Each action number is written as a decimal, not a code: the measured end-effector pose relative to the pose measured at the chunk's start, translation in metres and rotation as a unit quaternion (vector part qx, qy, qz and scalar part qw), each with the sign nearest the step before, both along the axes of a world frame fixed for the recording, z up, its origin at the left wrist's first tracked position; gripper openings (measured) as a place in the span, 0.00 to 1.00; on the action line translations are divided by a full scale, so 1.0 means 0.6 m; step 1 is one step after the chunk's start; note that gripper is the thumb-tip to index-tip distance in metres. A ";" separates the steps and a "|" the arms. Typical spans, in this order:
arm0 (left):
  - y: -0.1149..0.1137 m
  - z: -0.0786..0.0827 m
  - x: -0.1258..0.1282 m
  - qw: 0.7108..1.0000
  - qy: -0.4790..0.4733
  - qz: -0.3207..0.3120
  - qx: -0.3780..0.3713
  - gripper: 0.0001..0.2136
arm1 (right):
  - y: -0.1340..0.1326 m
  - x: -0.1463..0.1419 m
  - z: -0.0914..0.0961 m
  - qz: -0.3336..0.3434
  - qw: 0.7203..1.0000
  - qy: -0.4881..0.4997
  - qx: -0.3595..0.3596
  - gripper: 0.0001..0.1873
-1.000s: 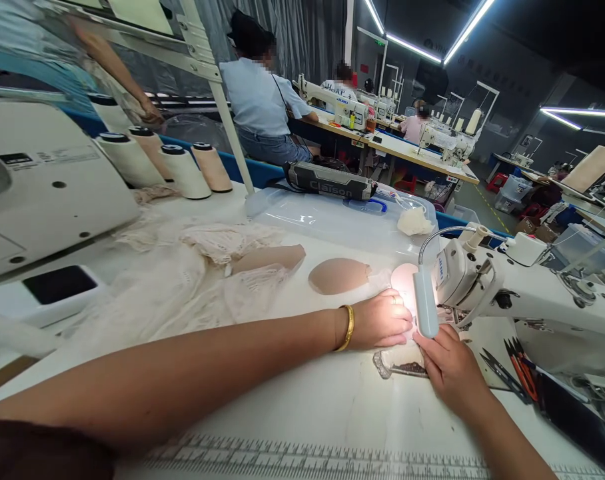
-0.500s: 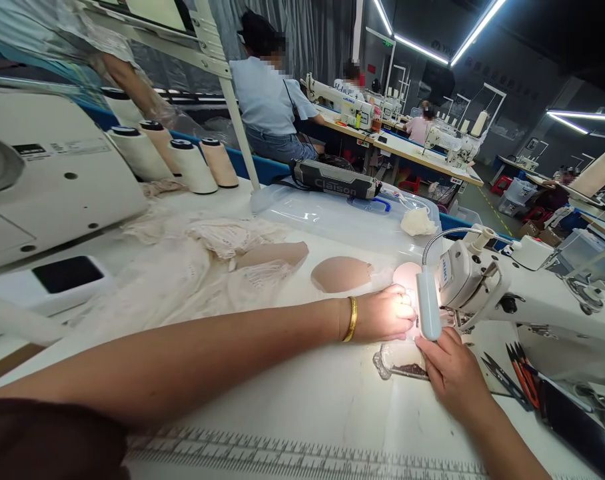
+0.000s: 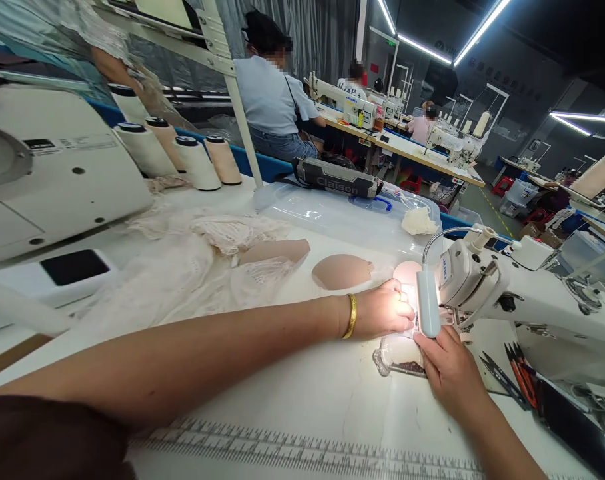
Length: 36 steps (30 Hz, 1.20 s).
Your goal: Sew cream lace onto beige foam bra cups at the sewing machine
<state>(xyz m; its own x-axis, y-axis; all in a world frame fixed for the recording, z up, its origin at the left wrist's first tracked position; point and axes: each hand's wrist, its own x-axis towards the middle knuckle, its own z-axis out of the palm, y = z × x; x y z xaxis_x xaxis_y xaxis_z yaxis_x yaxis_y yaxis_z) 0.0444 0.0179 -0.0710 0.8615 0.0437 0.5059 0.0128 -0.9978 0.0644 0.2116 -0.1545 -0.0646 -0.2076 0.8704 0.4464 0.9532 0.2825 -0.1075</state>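
Note:
My left hand [image 3: 386, 309] lies at the sewing machine [image 3: 507, 287], its curled fingers pressing down on pale pink fabric [image 3: 407, 275] under the bright lamp [image 3: 428, 303]. Opposite it, my right hand [image 3: 448, 367] pinches the near edge of that fabric beside the needle area. The lamp head and glare hide the needle and part of the fingertips. Left of the hands are a beige cup-shaped piece [image 3: 341, 272] and another beige piece [image 3: 277, 251] partly under white lace [image 3: 232, 233].
Thread snips [image 3: 505, 380] and orange-handled scissors [image 3: 522, 377] lie right of my right hand. A clear plastic bin lid [image 3: 302, 210] carries a black Claison case [image 3: 337, 179]. Thread cones [image 3: 197, 163] stand by another machine [image 3: 57, 173] at left. A printed ruler [image 3: 282, 447] runs along the front edge. Co-workers sit beyond.
The view has shifted slightly. Both hands stay at the lit fabric with almost no visible movement. At the upper left, another person's arm has moved a little.

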 end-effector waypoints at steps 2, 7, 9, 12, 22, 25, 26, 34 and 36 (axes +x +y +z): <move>0.008 0.011 -0.003 0.999 0.015 -0.047 0.021 0.12 | 0.001 0.000 -0.002 -0.006 1.000 0.004 -0.001 0.19; 0.017 0.026 -0.004 0.997 0.036 -0.043 0.046 0.06 | 0.003 0.006 -0.007 -0.005 1.000 0.016 -0.003 0.17; 0.016 0.028 0.000 0.997 0.054 -0.018 0.054 0.06 | 0.002 0.009 -0.006 0.006 0.999 0.035 0.002 0.16; 0.010 0.034 -0.004 0.997 0.063 0.009 0.052 0.10 | -0.002 0.005 0.000 -0.002 0.993 0.117 0.003 0.13; -0.030 0.049 -0.154 0.990 0.007 0.003 -0.138 0.16 | -0.012 -0.126 0.027 -0.045 0.697 0.701 -0.145 0.29; -0.032 0.056 -0.202 0.974 -0.036 0.164 -0.154 0.19 | -0.022 -0.153 0.034 -0.048 0.644 0.756 -0.109 0.31; -0.043 0.061 -0.214 0.959 -0.073 0.208 -0.179 0.18 | -0.025 -0.159 0.035 -0.053 0.633 0.766 -0.099 0.31; -0.221 0.060 -0.181 0.471 -0.069 -0.004 -0.880 0.25 | -0.070 -0.212 -0.009 -0.082 0.672 0.735 -0.025 0.24; -0.225 0.056 -0.162 0.413 -0.186 0.016 -0.891 0.23 | -0.092 -0.222 -0.024 -0.093 0.714 0.691 -0.053 0.21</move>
<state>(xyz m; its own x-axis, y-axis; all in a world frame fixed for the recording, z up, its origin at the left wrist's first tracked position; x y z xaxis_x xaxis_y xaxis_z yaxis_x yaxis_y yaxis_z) -0.0528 -0.1168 -0.0372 0.7231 0.6409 -0.2577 -0.3177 0.6398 0.6998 0.0785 -0.2099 -0.0792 0.4925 0.8693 0.0423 -0.0648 0.0851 -0.9943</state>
